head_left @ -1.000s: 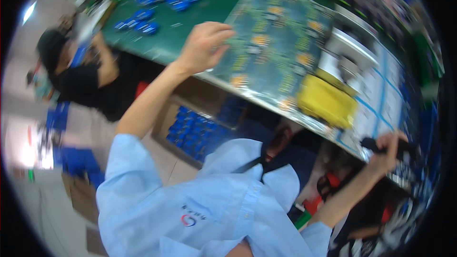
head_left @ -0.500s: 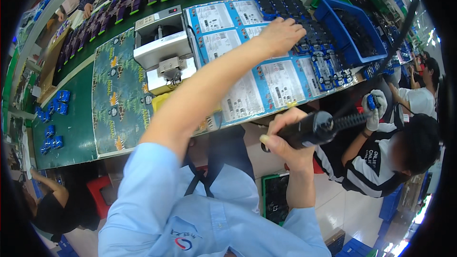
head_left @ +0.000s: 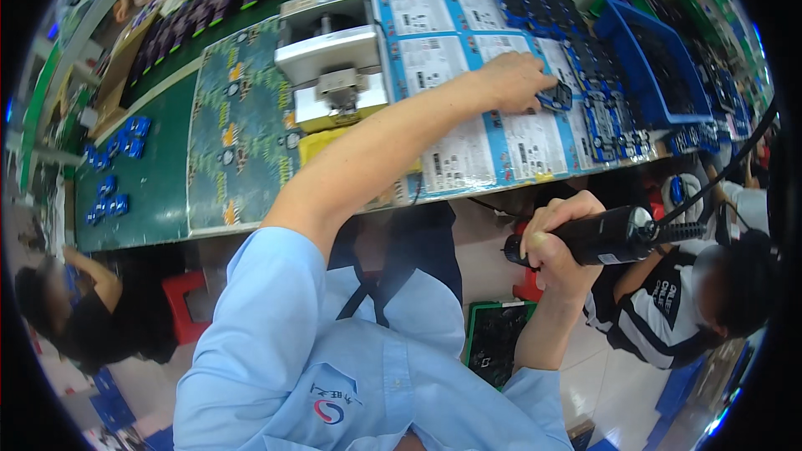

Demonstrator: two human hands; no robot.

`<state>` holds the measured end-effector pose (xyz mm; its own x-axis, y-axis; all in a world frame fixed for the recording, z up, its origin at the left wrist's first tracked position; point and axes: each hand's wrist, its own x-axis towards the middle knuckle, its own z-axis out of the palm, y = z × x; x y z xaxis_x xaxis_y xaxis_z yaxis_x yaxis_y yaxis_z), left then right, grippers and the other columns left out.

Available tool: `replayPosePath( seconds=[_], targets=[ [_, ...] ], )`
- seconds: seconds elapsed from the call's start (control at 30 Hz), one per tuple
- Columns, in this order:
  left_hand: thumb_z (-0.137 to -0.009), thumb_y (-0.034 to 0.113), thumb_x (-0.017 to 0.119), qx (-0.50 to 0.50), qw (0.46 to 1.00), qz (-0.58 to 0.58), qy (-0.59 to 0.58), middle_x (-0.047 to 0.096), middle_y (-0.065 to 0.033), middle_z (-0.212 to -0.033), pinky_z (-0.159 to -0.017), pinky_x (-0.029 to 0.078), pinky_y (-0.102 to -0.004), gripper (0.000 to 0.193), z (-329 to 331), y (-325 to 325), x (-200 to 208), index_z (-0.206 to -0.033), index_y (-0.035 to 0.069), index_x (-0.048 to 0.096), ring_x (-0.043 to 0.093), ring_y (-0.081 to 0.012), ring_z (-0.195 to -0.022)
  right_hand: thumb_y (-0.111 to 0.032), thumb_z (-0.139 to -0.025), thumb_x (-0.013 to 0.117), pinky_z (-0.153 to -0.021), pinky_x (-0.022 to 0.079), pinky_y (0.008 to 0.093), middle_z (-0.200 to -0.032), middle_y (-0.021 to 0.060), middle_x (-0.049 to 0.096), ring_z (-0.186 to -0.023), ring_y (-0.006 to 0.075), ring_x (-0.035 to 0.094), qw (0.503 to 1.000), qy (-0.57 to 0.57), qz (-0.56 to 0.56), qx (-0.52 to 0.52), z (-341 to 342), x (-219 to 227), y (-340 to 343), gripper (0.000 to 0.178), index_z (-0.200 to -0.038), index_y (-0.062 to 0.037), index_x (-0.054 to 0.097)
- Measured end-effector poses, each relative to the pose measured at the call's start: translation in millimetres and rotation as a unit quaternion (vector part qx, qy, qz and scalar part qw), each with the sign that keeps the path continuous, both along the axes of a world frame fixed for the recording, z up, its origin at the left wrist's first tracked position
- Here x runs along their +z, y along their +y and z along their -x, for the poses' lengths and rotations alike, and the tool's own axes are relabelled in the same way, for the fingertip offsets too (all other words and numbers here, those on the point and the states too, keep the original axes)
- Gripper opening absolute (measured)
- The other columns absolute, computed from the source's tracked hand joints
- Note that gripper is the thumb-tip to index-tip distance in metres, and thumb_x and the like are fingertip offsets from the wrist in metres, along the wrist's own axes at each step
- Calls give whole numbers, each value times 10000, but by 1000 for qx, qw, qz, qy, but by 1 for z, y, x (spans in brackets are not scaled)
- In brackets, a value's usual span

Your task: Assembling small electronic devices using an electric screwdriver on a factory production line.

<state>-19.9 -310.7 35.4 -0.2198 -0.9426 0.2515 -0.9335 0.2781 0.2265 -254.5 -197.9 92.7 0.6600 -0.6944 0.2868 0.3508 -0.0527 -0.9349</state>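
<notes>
Head view: I look down over my own pale blue shirt at a green desk point(head_left: 134, 200).
Left hand point(head_left: 514, 79): stretched far out over the white-and-blue sheets point(head_left: 468, 150), fingers pinched on a small blue part point(head_left: 558, 98) — it lies on the sheets, just beside the rows of like parts.
Right hand point(head_left: 555, 238): fist closed around a black electric screwdriver point(head_left: 606, 236), held below the desk edge — its cable runs off to the right.
Nearby: a white machine point(head_left: 334, 63); a blue bin point(head_left: 656, 58); a person in a striped shirt point(head_left: 668, 317).
</notes>
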Motion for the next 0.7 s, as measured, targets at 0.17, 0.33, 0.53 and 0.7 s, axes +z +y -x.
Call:
replayPosePath(
  seconds=[0.17, 0.33, 0.53, 0.7],
  targets=[
    [-802, 225, 754, -26, 986, 143, 84, 622, -155, -1162, -924, 467, -430, 499, -22, 129, 40, -1279, 138, 637, 589, -335, -1084, -82, -831, 714, -442, 439, 263, -598, 55, 473, -439, 126, 455, 999, -41, 22, 9, -1, 1, 10, 251, -849, -9, 474],
    [-795, 177, 760, 93, 977, 164, 96, 610, -151, -1191, -922, 453, -428, 457, -60, 284, 38, -1244, 147, 675, 572, -328, -1080, 6, -795, 709, -457, 450, 254, -635, 111, 554, -457, 111, 481, 994, -96, -27, 56, -32, 4, 22, 208, -855, 16, 510],
    [-810, 161, 741, 147, 974, 141, 100, 573, -121, -1220, -953, 408, -425, 389, -61, 299, -3, -1195, 145, 693, 528, -310, -1131, 10, -810, 692, -479, 466, 273, -640, 122, 566, -451, 125, 487, 992, -79, -41, 92, -57, 8, 43, 182, -853, 22, 515],
    [-809, 269, 740, 155, 974, 160, 39, 531, -144, -1339, -1036, 359, -449, 507, -61, 306, -9, -1282, 129, 626, 490, -324, -1232, -19, -826, 688, -479, 464, 276, -631, 113, 544, -464, 130, 488, 993, -81, -19, 88, -63, 14, 49, 186, -875, 17, 513]
  ],
)
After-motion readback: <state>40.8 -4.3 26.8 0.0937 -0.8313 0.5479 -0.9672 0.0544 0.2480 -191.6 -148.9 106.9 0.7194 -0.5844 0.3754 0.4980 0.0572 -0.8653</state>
